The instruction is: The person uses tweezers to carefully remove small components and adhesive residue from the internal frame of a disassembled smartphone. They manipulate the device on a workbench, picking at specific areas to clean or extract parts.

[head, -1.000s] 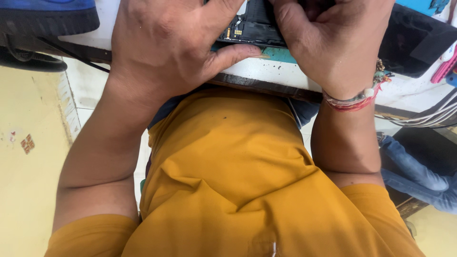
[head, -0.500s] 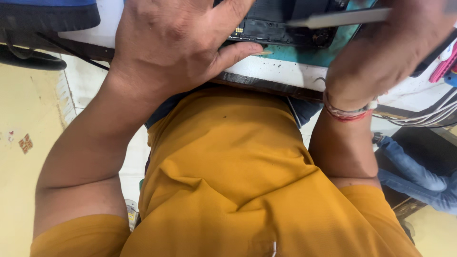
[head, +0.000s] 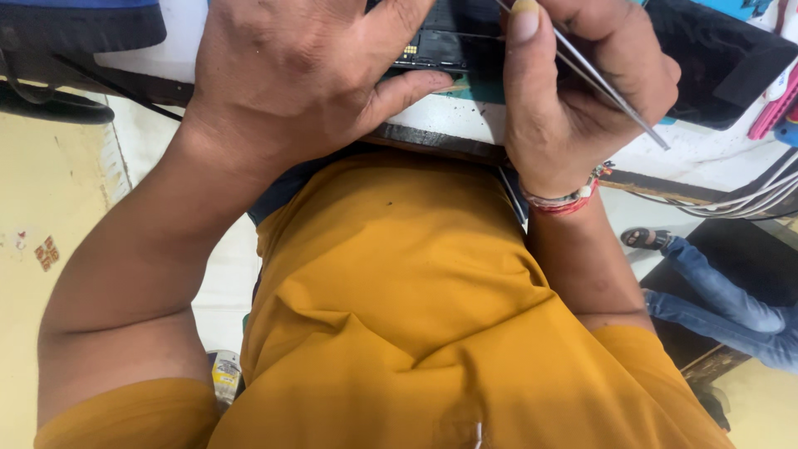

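Observation:
My left hand (head: 299, 75) lies on an opened dark phone (head: 440, 41) at the near edge of the white workbench (head: 440, 116), thumb pressed along the phone's lower side. My right hand (head: 573, 91) grips thin metal tweezers (head: 607, 87), whose shaft runs diagonally from the top middle to the right. The tweezer tips are cut off by the top edge. A red and white thread band circles my right wrist. The phone lies on a green mat (head: 482, 90). My mustard shirt fills the lower half of the view.
A black flat panel (head: 723, 58) lies at the top right beside pink tools (head: 777, 104). White cables (head: 748, 199) hang off the bench at right. Another person's jeans-clad leg (head: 715, 287) and sandalled foot stand on the floor at right. A dark object (head: 75, 25) sits top left.
My right hand has turned and drawn in beside the left, bringing the tweezers from lying level to a diagonal. The view has shifted slightly; the left hand stays on the phone.

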